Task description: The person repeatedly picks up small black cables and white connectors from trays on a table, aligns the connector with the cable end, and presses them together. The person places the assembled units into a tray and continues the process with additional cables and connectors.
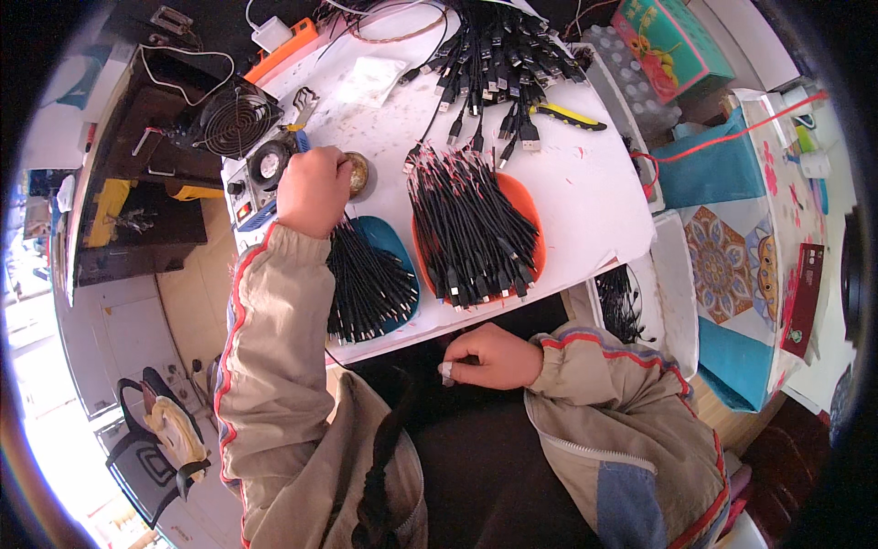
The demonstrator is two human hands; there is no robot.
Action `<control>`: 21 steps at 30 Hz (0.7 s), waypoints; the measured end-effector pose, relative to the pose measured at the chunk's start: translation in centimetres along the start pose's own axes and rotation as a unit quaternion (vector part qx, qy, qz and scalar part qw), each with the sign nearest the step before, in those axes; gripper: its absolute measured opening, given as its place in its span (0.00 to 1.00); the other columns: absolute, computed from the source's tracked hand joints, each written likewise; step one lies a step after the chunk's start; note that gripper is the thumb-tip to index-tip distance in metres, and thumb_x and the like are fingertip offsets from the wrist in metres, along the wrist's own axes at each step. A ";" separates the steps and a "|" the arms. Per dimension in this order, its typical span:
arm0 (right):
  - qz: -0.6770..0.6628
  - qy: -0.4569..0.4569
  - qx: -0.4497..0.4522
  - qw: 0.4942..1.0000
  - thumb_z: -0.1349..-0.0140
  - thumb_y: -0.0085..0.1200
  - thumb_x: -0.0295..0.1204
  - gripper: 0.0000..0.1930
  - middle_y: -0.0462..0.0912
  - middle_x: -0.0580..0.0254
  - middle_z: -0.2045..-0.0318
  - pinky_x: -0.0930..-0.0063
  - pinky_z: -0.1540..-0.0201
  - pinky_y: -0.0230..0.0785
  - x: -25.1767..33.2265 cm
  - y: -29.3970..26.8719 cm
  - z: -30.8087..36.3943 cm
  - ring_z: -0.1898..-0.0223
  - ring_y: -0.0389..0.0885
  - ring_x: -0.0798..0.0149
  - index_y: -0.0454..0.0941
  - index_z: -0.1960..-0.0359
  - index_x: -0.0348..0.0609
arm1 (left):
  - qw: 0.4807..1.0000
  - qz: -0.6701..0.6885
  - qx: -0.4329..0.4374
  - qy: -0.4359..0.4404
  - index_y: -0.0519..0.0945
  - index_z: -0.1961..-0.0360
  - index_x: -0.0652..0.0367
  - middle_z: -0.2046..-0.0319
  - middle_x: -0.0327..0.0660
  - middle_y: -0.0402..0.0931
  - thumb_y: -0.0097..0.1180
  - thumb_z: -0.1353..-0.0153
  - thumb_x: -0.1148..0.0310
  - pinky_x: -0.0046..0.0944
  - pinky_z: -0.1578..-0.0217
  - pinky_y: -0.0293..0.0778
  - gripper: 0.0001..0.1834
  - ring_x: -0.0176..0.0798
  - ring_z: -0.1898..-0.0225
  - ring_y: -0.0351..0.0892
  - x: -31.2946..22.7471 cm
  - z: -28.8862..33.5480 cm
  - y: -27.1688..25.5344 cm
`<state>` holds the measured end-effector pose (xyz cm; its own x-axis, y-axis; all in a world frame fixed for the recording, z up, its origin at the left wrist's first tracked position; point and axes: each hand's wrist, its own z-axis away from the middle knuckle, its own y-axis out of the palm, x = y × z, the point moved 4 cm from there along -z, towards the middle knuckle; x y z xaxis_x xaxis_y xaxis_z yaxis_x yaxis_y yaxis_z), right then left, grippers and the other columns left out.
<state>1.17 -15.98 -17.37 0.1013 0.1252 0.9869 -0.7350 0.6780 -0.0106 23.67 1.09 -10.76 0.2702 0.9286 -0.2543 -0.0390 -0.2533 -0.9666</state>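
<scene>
My left hand (314, 189) is curled into a fist at the table's left side, right beside a round brass tip cleaner (358, 173); whatever it holds is hidden under the knuckles. Below its wrist a blue tray (395, 240) carries a bundle of short black cables (368, 285). An orange tray (529, 207) in the middle holds a bigger heap of black cables (469, 227) with stripped red and white ends. My right hand (495, 357) rests low over my dark lap, fingers pinched on a thin black cable, one fingertip wrapped in white tape.
A pile of black plug cables (495, 53) lies at the table's far side, with yellow-handled cutters (568, 115) beside it. A small fan (240, 120) and a control box (260, 174) stand at the left. More cables sit in a white bin (672, 284) on the right.
</scene>
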 end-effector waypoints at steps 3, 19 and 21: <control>0.049 0.017 0.007 0.999 0.39 0.54 0.30 0.08 0.81 0.55 0.75 0.72 0.70 0.70 -0.2 0.3 0.5 0.73 0.80 0.65 0.81 0.67 0.37 | 0.999 -0.006 -0.014 0.044 0.82 0.70 0.64 0.76 0.54 0.79 0.58 0.45 0.67 0.46 0.68 0.75 0.09 0.55 0.72 0.80 -1.0 0.7 -2.2; 0.024 -0.025 -0.032 0.999 0.39 0.52 0.35 0.11 0.78 0.48 0.76 0.61 0.70 0.68 -0.4 0.7 1.1 0.74 0.78 0.51 0.79 0.68 0.38 | 0.992 0.034 -0.114 0.034 0.80 0.69 0.64 0.80 0.45 0.78 0.60 0.45 0.72 0.35 0.76 0.71 0.05 0.37 0.82 0.76 7.3 2.6 -7.2; 0.034 -0.008 -0.025 0.999 0.39 0.52 0.35 0.11 0.78 0.48 0.76 0.61 0.70 0.68 -0.7 0.7 1.0 0.74 0.78 0.51 0.79 0.68 0.38 | 0.996 0.038 -0.085 -0.007 0.80 0.70 0.63 0.78 0.51 0.77 0.60 0.47 0.71 0.43 0.72 0.72 0.06 0.53 0.75 0.78 8.6 2.2 -6.4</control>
<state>-0.09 -16.36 -17.89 0.0414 0.1616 0.9860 -0.7051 0.7039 -0.0858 24.13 11.25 -6.82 0.2601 0.9080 -0.3284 0.1051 -0.3647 -0.9252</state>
